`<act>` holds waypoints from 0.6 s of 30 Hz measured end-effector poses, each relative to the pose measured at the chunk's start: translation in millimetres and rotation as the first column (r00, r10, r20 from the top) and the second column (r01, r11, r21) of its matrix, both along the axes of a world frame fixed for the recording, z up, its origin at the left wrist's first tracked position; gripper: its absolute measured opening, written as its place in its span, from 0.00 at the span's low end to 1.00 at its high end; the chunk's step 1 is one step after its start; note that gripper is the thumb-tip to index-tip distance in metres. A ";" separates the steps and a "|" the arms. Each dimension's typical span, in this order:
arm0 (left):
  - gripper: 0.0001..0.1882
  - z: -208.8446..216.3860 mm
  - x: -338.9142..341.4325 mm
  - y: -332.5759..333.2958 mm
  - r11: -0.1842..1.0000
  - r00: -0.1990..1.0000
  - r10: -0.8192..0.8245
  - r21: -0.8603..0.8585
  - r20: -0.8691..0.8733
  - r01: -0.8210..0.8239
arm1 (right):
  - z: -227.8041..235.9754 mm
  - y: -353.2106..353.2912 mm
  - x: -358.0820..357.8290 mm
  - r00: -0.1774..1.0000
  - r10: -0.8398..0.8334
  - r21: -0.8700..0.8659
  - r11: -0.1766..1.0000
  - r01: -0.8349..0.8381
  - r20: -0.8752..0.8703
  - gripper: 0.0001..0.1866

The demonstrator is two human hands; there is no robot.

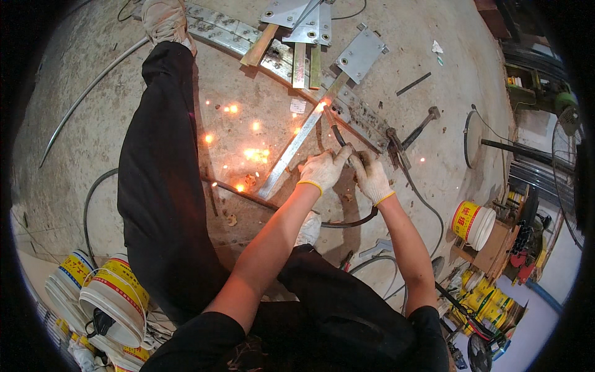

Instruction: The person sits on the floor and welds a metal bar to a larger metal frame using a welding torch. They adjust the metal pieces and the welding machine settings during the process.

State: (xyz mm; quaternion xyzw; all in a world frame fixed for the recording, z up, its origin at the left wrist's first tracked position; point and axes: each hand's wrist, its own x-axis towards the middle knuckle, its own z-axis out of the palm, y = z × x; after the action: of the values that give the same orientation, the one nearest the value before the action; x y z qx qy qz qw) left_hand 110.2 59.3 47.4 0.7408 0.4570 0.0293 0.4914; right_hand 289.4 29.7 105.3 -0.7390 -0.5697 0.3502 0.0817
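Both my hands wear whitish knit gloves with yellow cuffs and are closed around a welding torch (338, 135). My left hand (325, 168) grips it near the dark neck. My right hand (372, 177) is just to the right, fingers wrapped on the handle, which is partly hidden. At the torch's tip a bright glow sits where a shiny flat metal bar (288, 155) meets a long steel beam (356, 115). Beyond the glow, a yellowish strip (338, 85) leads to a grey plate with bolts (361, 54). Glowing sparks (256, 155) are scattered on the floor left of the bar.
More bolted plates (304, 25) lie across the beam's far part. At its right end are a clamp (394, 147) with a cable and a hammer (421, 127). A black cable (347, 224) runs below my hands. Buckets (114, 297) stand lower left, another bucket (474, 225) right, near a fan (567, 149).
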 end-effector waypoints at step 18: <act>0.34 -19.0 -2.9 4.8 0.967 0.975 0.218 -0.146 0.036 -0.211 | 2.7 15.5 -18.6 1.000 0.012 -0.166 0.986 -0.011 0.002 0.24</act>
State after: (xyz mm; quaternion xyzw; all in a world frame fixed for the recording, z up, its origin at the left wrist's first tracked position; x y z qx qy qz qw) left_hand 107.3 64.1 28.4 0.6494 0.5226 0.0689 0.5481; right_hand 270.9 45.2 108.0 -0.7405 -0.5430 0.3955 0.0170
